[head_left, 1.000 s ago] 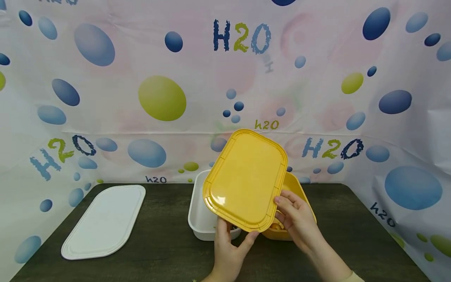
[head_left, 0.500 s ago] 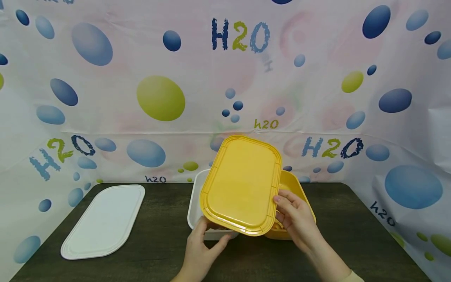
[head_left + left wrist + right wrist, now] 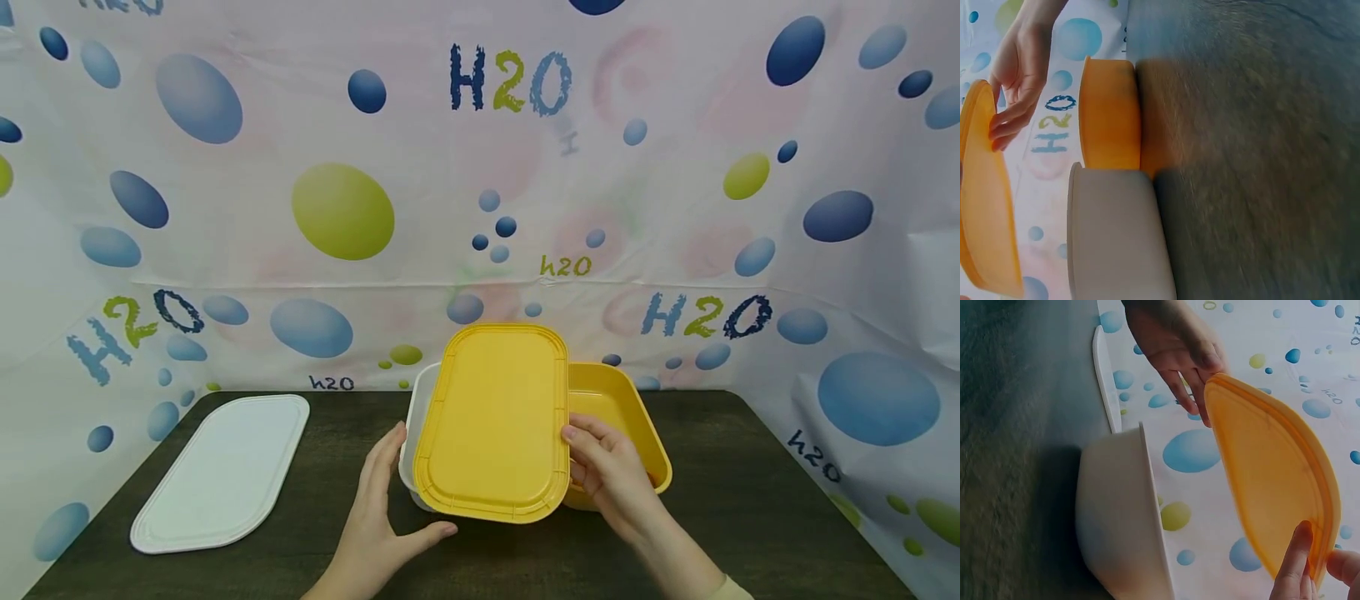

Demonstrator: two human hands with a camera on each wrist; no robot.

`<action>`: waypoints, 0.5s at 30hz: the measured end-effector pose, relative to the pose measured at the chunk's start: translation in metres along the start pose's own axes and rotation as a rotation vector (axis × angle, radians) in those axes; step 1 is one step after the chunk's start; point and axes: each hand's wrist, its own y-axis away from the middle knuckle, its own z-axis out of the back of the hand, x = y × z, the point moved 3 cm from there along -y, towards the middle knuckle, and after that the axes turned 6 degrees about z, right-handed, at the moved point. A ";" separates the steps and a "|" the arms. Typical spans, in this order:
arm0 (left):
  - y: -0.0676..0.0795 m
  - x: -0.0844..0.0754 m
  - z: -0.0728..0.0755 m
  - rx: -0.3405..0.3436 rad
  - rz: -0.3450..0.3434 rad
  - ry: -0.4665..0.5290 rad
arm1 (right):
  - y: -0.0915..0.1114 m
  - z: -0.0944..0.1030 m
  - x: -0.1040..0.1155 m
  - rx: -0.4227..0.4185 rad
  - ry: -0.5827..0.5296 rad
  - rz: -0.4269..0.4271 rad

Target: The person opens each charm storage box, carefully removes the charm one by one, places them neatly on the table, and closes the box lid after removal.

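My right hand (image 3: 611, 467) pinches the right edge of a yellow plastic lid (image 3: 495, 425), thumb on the near face and fingers behind. The lid is held raised and tilted in front of a white box (image 3: 422, 392), hiding most of it. Beside the lid's lower left corner is my left hand (image 3: 378, 508), fingers extended and thumb spread away. Whether its fingertips touch the lid, I cannot tell. To the right of the white box stands a yellow box (image 3: 611, 396), partly covered by the lid and right hand. The left wrist view shows both boxes' sides, the white one (image 3: 1116, 231) nearer.
A white lid (image 3: 221, 475) lies flat on the left of the dark table (image 3: 345, 450). Behind the table hangs a light curtain (image 3: 450, 167) printed with blue and green spots.
The yellow lid has come down and left, turning more upright in the head view, with the right hand still pinching it. My left hand has let go of its lower edge and moved left.
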 end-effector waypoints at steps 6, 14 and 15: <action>0.004 0.002 0.005 0.056 0.034 -0.039 | -0.003 -0.010 -0.014 -0.003 -0.034 -0.050; 0.011 0.008 0.014 0.097 0.162 0.048 | -0.008 -0.027 -0.030 0.002 -0.063 -0.083; 0.011 0.009 0.016 0.106 0.189 0.089 | -0.009 -0.030 -0.033 -0.013 -0.065 -0.086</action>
